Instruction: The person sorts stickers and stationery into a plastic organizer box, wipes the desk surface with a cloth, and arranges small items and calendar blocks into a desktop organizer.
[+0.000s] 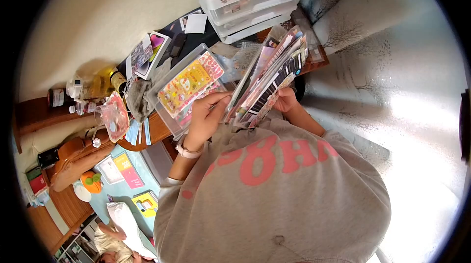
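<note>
A thick bundle of printed paper sheets (272,79), some in clear sleeves, is tilted upright in front of my chest. My left hand (208,113), with a pale band on its wrist, is closed with thumb and fingers pinched at the bundle's near left edge. From the other side, my right hand (286,100) grips the bundle's lower right part; some of its fingers are hidden behind the sheets. Just left of the bundle lies a clear plastic box (164,116) holding colourful sticker sheets (190,86), yellow and pink, partly covered by my left hand.
A white drawer unit (255,5) stands at the back of the desk. To the left are a phone box (153,54), a grey cloth (141,99), blue masks (139,131) and bottles (59,97). A silvery curtain (382,67) hangs right. Another person (110,241) is at lower left.
</note>
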Available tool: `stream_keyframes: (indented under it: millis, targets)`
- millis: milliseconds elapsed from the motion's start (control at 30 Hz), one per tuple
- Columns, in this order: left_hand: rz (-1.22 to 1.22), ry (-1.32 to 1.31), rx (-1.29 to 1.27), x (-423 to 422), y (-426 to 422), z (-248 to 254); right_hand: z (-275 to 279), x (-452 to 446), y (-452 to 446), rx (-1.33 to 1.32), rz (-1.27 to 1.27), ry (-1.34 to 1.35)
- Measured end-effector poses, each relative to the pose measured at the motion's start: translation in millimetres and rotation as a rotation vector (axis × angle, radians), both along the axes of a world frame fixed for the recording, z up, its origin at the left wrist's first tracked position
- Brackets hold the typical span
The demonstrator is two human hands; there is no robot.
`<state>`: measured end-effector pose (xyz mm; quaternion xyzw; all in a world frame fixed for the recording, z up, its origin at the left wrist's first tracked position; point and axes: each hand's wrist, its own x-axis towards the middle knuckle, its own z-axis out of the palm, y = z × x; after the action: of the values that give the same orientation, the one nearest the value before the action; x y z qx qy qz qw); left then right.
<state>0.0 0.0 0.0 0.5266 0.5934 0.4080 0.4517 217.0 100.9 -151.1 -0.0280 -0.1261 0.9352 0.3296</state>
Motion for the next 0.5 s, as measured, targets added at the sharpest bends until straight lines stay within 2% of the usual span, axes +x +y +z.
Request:
stream_keyframes:
  millis: [67, 100, 167, 267, 300, 333, 367, 433, 467, 500]
  targets:
    - [0.199, -0.268, -0.021, -1, -4, 2, -3, 2, 0, -0.044, 0.016, 0.062]
    - [0.194, -0.263, -0.015, -5, -1, -2, -3, 5, 5, -0.037, 0.013, 0.067]
    - [0.447, -0.208, 0.071, -37, -4, -20, 0, 6, 7, -0.059, 0.037, 0.149]
    - [0.505, -0.239, -0.023, -104, -11, -58, 4, 8, 5, -0.030, -0.009, 0.150]
    - [0.510, -0.119, -0.056, -132, -13, -80, 2, 10, 4, 0.003, -0.031, 0.182]
    - [0.513, 0.002, -0.089, -149, -16, -98, -4, 7, 7, -0.102, 0.064, 0.220]
    - [0.517, 0.001, -0.090, -155, -20, -112, -4, 8, 6, -0.104, 0.068, 0.219]
    - [0.600, 0.645, -0.124, -154, -22, -119, 4, 8, 5, -0.110, 0.017, 0.094]
    - [0.515, 0.860, -0.036, -147, -25, -126, 7, 8, 7, -0.019, 0.010, 0.123]
    - [0.517, 0.859, -0.037, -128, -21, -122, 5, 10, 8, -0.020, 0.012, 0.122]
